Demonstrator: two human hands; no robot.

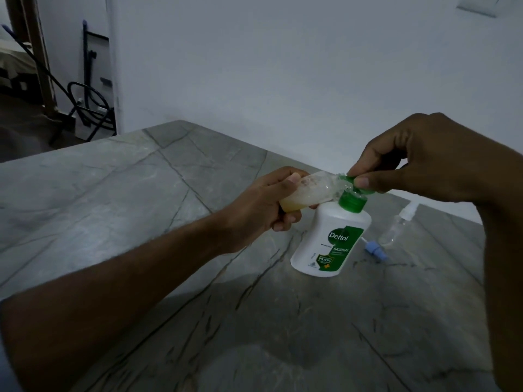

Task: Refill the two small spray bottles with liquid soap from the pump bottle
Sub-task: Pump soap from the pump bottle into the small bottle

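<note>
A grey stone tabletop [119,193] with dark veins and straight seams fills the lower part of the view, its far edge meeting a plain white wall [283,66]. At the wall's upper right corner a pale rectangular panel [478,5] shows in part. Past the wall's left end the room opens onto a dim area: a black metal frame [89,69] stands upright against the wall there, a loop of dark hose [85,106] lies at its foot, and a wooden post [36,52] rises further left, with a thin dark rod [39,66] slanting across it.
</note>
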